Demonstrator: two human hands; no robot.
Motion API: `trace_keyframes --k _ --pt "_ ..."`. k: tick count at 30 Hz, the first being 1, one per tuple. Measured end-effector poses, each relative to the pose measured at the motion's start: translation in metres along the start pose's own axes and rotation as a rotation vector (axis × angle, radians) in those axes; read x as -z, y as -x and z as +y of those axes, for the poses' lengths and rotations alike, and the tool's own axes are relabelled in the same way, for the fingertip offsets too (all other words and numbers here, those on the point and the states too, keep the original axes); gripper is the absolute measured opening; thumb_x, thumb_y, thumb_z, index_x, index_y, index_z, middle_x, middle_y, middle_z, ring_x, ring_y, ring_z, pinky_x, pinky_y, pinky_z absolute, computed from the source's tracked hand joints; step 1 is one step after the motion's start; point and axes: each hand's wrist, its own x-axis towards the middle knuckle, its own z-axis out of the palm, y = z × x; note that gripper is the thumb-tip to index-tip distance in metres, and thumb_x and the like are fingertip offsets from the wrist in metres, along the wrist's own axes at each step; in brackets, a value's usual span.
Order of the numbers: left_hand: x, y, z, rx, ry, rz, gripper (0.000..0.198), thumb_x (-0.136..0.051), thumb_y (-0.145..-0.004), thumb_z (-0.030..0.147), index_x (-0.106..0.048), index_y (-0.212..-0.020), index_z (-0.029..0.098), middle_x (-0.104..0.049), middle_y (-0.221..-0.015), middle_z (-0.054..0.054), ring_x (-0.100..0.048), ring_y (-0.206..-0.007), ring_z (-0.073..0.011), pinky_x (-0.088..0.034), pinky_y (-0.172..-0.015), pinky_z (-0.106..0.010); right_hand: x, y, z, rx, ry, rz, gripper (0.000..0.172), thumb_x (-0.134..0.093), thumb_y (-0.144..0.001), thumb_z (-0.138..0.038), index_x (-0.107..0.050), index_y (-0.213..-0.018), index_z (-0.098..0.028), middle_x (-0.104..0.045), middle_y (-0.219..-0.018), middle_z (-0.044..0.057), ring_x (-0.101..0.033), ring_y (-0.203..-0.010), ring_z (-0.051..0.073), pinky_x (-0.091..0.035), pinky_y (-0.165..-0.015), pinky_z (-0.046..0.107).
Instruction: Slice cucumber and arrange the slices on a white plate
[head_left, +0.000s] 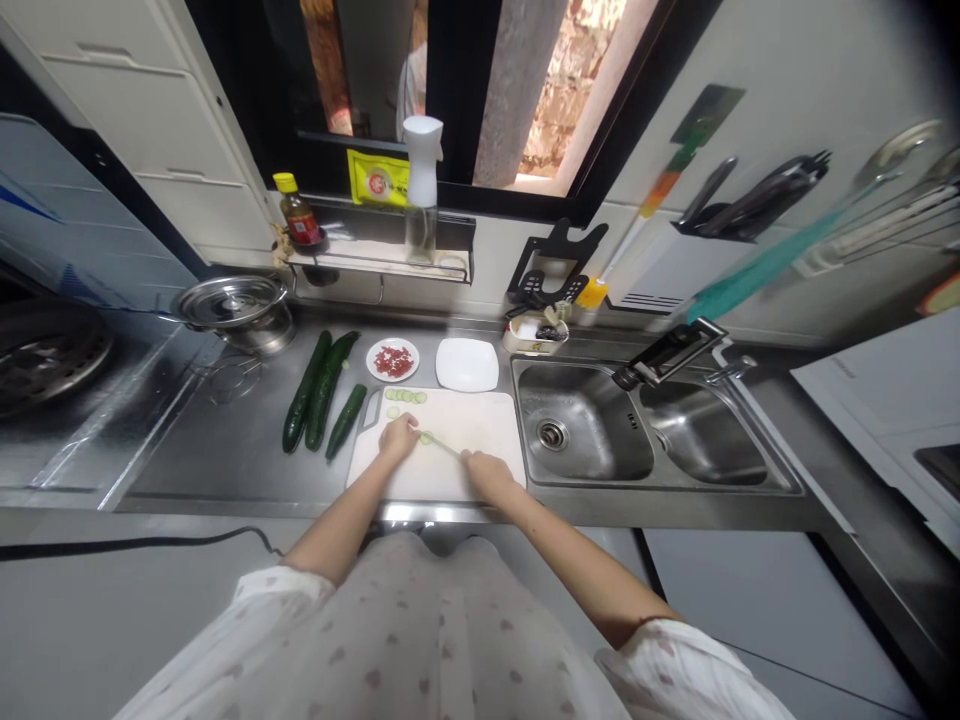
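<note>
Cucumber slices [405, 396]: in row on chopping bd [484, 415], just beyond L fingers [410, 424]. R fingers [472, 461] closed round knife [445, 447], tip by single slice [426, 438] near L fingers. L fingers bent narrow; can't confirm hold. Slicing part done, est.; 3 cucumbers [327, 390], left of L fingers, unsliced.

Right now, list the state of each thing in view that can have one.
Knife, gripped in right hand
Left hand, fingers curled over cutting board
Cucumber slices, cut, on board
Two long cucumbers, uncut
Short cucumber, whether cut unclear
Red pieces, chopped, on plate
White dish, upright
Pot, lidded
Small bottle, capped, upright
Spray bottle, upright
Faucet, no water visible
</note>
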Motion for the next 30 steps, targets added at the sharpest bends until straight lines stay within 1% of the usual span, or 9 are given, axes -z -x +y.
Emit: trace_keyframes --k 7,12,15,17,21,25,27,30 --pt "-0.002 0.005 -0.002 -0.044 -0.011 0.032 0.019 -0.058 -0.083 0.026 -0.063 -0.101 0.026 -0.070 -0.098 -0.001 -0.063 -0.092 -0.0181 -0.043 -0.076 -0.025 -0.009 0.014 0.005 -0.013 -0.051 -0.017 0.027 -0.037 -0.093 -0.008 -0.052 -0.114 -0.015 -0.066 -0.101 0.014 -0.066 -0.096 0.023 -0.049 -0.076 0.032" --pt "-0.008 0.015 -0.002 -0.149 -0.073 0.054 0.021 -0.054 -0.088 0.027 -0.062 -0.107 0.022 -0.066 -0.104 -0.006 -0.060 -0.097 -0.0192 -0.042 -0.083 -0.027 -0.015 0.020 0.010 -0.025 -0.072 -0.028 0.031 -0.038 -0.090 -0.007 -0.051 -0.117 -0.015 -0.065 -0.103 0.014 -0.065 -0.098 0.023 -0.047 -0.076 0.030" --pt "-0.012 0.021 0.000 -0.203 -0.133 0.055 0.025 -0.054 -0.088 0.029 -0.061 -0.110 0.021 -0.063 -0.106 -0.007 -0.058 -0.101 -0.0209 -0.042 -0.087 -0.029 -0.021 0.021 0.014 -0.027 -0.079 -0.013 0.032 -0.040 -0.088 -0.006 -0.052 -0.116 -0.016 -0.065 -0.103 0.013 -0.064 -0.099 0.023 -0.045 -0.076 0.029" --pt "-0.013 0.022 0.002 -0.212 -0.156 0.054 0.023 -0.054 -0.088 0.027 -0.062 -0.109 0.021 -0.062 -0.107 -0.008 -0.056 -0.103 -0.0214 -0.041 -0.089 -0.030 -0.025 0.023 0.016 -0.027 -0.107 0.012 0.032 -0.041 -0.088 -0.007 -0.053 -0.115 -0.016 -0.066 -0.104 0.013 -0.063 -0.099 0.022 -0.044 -0.077 0.028" --pt "-0.013 0.022 0.004 -0.191 -0.164 0.056 0.021 -0.053 -0.088 0.026 -0.062 -0.106 0.022 -0.061 -0.107 -0.007 -0.057 -0.101 -0.0212 -0.042 -0.086 -0.030 -0.029 0.025 0.015 -0.064 -0.206 0.073 0.026 -0.038 -0.093 -0.014 -0.053 -0.113 -0.017 -0.067 -0.104 0.011 -0.063 -0.097 0.020 -0.041 -0.076 0.026" --pt "-0.011 0.021 0.007 -0.186 -0.170 0.069 0.017 -0.054 -0.087 0.025 -0.063 -0.101 0.022 -0.062 -0.104 -0.007 -0.058 -0.100 -0.0209 -0.042 -0.083 -0.029 -0.030 0.024 0.009 -0.167 -0.277 0.115 0.024 -0.034 -0.096 -0.018 -0.052 -0.111 -0.017 -0.067 -0.101 0.010 -0.063 -0.093 0.018 -0.038 -0.072 0.025" --pt "-0.010 0.021 0.009 -0.182 -0.162 0.071 0.015 -0.055 -0.087 0.026 -0.063 -0.098 0.022 -0.063 -0.103 -0.006 -0.058 -0.098 -0.0202 -0.042 -0.080 -0.028 -0.029 0.023 0.005 -0.215 -0.307 0.123 0.025 -0.033 -0.097 -0.018 -0.052 -0.113 -0.017 -0.068 -0.099 0.010 -0.063 -0.092 0.018 -0.038 -0.071 0.024" --pt "-0.008 0.022 0.011 -0.156 -0.133 0.063 0.011 -0.055 -0.086 0.027 -0.063 -0.093 0.022 -0.066 -0.098 -0.004 -0.059 -0.092 -0.0189 -0.041 -0.075 -0.027 -0.029 0.021 -0.001 -0.238 -0.339 0.116 0.024 -0.034 -0.097 -0.019 -0.051 -0.114 -0.016 -0.068 -0.098 0.010 -0.062 -0.093 0.018 -0.037 -0.071 0.024"
